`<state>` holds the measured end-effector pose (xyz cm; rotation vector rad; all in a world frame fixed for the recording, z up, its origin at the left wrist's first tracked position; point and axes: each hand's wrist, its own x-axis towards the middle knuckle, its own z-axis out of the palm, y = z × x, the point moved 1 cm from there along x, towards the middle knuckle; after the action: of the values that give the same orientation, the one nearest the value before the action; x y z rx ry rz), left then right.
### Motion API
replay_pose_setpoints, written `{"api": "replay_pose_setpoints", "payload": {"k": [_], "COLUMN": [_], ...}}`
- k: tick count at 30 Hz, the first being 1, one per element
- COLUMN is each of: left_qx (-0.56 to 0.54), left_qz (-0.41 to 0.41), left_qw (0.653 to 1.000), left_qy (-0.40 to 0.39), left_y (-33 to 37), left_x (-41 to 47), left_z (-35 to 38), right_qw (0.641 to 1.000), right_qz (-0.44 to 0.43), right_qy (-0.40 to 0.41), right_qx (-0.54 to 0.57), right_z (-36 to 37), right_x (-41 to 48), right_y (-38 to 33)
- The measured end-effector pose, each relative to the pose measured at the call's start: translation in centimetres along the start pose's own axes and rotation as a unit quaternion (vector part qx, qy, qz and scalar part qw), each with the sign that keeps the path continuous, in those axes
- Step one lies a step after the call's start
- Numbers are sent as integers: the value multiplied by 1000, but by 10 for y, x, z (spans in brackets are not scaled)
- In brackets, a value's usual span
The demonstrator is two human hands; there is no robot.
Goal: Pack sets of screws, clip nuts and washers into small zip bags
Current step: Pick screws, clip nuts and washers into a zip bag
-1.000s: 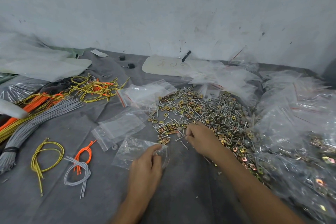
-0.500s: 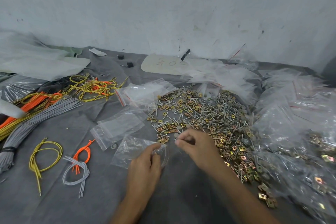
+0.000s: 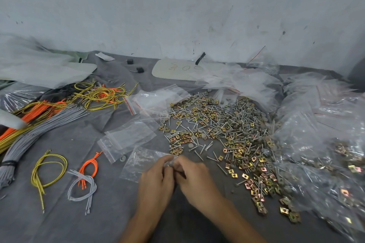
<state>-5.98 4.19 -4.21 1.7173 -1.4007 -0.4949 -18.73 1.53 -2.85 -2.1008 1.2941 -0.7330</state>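
Observation:
A small clear zip bag (image 3: pixel 138 162) lies on the grey cloth in front of me. My left hand (image 3: pixel 156 181) pinches its open right edge. My right hand (image 3: pixel 194 178) meets it there, fingertips curled at the bag's mouth and pinching small parts I cannot make out. A wide heap of screws, gold clip nuts and grey washers (image 3: pixel 221 126) spreads just beyond and to the right of my hands. Empty zip bags (image 3: pixel 128 138) lie to the left of the heap, with more zip bags with red strips (image 3: pixel 156 100) behind them.
Filled clear bags (image 3: pixel 324 144) pile up along the right side. On the left lie grey, orange and yellow cable bundles (image 3: pixel 45 124), with loose loops of cable (image 3: pixel 49 169) nearer me. One grey washer (image 3: pixel 123 158) sits alone by the bags. A white wall closes the back.
My right hand left the heap and came back left to the mouth of the bag. My left hand kept its hold on the bag's edge.

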Motion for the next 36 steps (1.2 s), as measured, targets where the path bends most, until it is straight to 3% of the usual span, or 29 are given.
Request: {"api": "replay_pose_setpoints", "payload": {"k": [8,14,19,29,36], "left_qx": [-17,-16,-16,-9,-13], "left_qz": [-13,-15,-20,-10,-9], "left_qw": [1000,1000,1000,1000,1000], "left_qy": [11,15,11,6,14], "left_y": [2,1,-1,0,2], "left_x": [-1,0,0,0,-1], "left_z": [0,1,2,1,0], "right_qw": [998,978,959,960,949], "right_qz": [-14,55,105,109,95], "right_qy": [33,63,0,12,-61], "right_qx": [-41,-191,-262,-259,-295], "right_z": [-20,-80,-93,-96,-100], "right_x": [-4,0,0,-2,-6], "right_y": [12,57,77,76,69]}}
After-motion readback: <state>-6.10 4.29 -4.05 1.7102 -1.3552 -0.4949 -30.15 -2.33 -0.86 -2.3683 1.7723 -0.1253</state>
